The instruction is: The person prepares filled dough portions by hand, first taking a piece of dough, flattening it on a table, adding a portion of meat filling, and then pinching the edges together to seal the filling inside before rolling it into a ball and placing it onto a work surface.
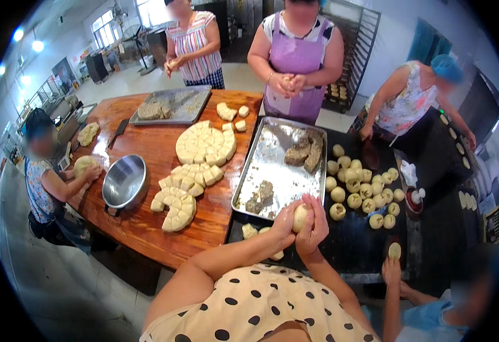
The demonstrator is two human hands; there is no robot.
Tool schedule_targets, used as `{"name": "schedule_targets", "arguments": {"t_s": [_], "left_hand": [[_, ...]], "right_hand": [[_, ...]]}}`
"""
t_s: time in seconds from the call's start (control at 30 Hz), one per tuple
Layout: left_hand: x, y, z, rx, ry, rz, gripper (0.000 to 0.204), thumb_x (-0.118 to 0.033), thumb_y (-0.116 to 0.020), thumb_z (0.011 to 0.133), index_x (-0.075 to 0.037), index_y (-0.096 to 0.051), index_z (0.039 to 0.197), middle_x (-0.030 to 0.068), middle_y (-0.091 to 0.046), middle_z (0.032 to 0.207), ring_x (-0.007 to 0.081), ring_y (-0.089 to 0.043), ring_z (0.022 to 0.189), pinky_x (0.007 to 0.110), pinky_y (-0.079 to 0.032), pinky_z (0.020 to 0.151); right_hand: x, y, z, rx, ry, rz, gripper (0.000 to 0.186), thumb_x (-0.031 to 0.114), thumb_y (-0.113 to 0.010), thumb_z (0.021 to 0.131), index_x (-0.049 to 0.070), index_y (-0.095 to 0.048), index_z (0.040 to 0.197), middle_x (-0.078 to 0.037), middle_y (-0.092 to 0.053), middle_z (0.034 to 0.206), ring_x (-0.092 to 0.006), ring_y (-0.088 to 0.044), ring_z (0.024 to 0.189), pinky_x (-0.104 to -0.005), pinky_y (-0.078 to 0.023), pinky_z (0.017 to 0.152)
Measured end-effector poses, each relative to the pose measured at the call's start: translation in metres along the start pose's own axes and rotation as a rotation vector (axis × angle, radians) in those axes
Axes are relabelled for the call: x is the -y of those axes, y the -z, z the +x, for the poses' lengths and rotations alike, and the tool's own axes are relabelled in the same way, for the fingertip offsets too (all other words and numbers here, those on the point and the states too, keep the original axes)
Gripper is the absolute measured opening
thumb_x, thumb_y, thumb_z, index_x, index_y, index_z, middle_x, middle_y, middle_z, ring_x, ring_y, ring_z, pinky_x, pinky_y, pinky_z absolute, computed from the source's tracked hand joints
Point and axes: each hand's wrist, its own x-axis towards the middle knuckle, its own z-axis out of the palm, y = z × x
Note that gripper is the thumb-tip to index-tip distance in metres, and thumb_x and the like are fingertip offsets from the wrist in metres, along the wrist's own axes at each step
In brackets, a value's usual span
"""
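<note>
Head view. Left hand (282, 222) and right hand (316, 227) are cupping one pale dough ball (301, 216) between them, above the near edge of the tray (275, 162). Right fingers are lying close together, pointing away from the body and bending around the ball's side. Left hand is pressing in from the other side; its fingers are partly hidden, so their exact spread cannot be told.

The metal tray is resting partly on the black counter (340, 248), holding brown filling (306, 153): thick lumps at the far right corner, a smaller heap at the near side. Right of it, many round buns (354, 200) are sitting in a loose cluster. A few dough scraps (250, 230) are lying beside the left wrist.

On the wooden counter (218, 219), cut dough pieces (204, 142) are lying in a round slab with curved rows nearer the body. A steel bowl (123, 172) is standing left of them. Beyond, a second tray (198, 105) is carrying more filling, with a dark scraper (117, 133) lying to its left.

Two co-workers (298, 51) are standing across, hands together; another at left is handling dough (84, 166).
</note>
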Motion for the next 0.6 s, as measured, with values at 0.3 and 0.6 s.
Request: {"name": "schedule_targets", "arguments": {"t_s": [0.3, 0.6], "left_hand": [[-0.010, 0.013, -0.005, -0.024, 0.050, 0.095, 0.033, -0.035, -0.049, 0.103, -0.008, -0.058, 0.119, 0.0087, -0.066, 0.103, 0.0214, -0.068, 0.089, 0.036, -0.058, 0.081], [-0.023, 0.011, 0.012, 0.327, 0.375, 0.118, 0.061, -0.057, -0.039, 0.102, -0.004, -0.055, 0.128, 0.0113, -0.064, 0.120, 0.0213, -0.063, 0.110, 0.036, -0.052, 0.096]], "right_hand": [[0.011, 0.002, 0.002, 0.127, -0.030, 0.095, 0.037, 0.014, -0.056, 0.095, -0.004, -0.057, 0.127, -0.020, -0.067, 0.120, -0.0384, -0.062, 0.117, -0.0485, -0.042, 0.107], [0.001, 0.019, 0.010, 0.184, -0.056, 0.132, 0.020, 0.013, -0.072, 0.086, 0.002, -0.067, 0.102, -0.016, -0.069, 0.112, -0.0295, -0.065, 0.109, -0.0409, -0.045, 0.101]]}}
